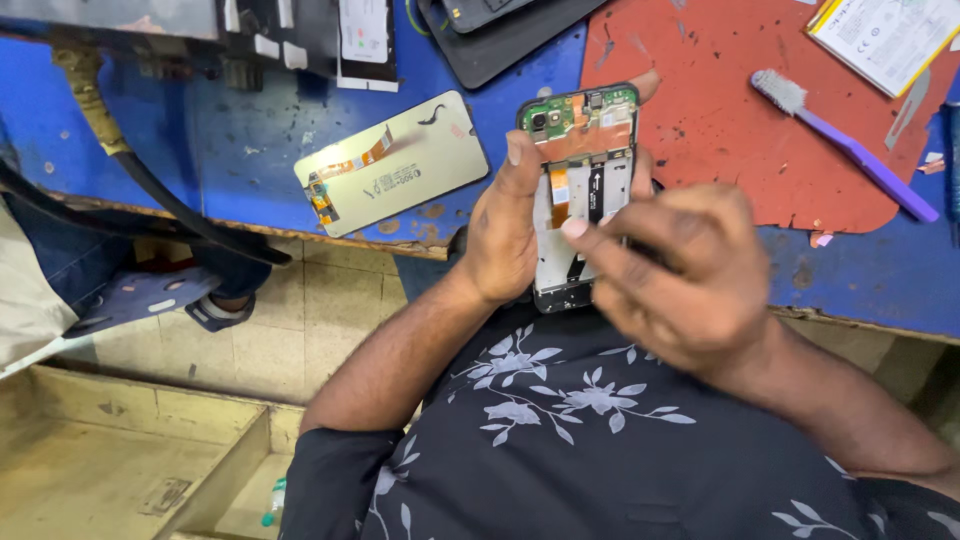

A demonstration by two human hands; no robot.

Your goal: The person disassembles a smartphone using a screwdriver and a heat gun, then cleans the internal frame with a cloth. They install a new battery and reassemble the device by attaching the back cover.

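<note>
Over the edge of the blue workbench (250, 140), just above the person's lap, there's an opened-up phone (583, 190) with the back off, so you can see the green board up top, the copper-coloured strip under it and the flex cables running down the middle.

The left hand (503, 235) has it wrapped from the side, thumb lying up along the left edge of the frame, the other fingers hidden behind it. So that hand is closed around the phone and carrying it.

The right hand (690, 270) is a bit motion-blurred, fingers curled, with one fingertip (573, 228) pressed onto the middle of the exposed inside, right by the flex cables. It isn't gripping anything that I can see, just touching.

My guess on handling: it's light and the frame is stiff enough, but everything exposed looks fragile, especially those thin ribbons and connectors. I'd hold it by the outer edges only, like the left hand does, and go easy on the middle.

Nearby on the bench: a detached screen panel (392, 163) lying back side up to the left, a red mat (740, 150) to the right, and a purple brush (845, 145) on it.
</note>
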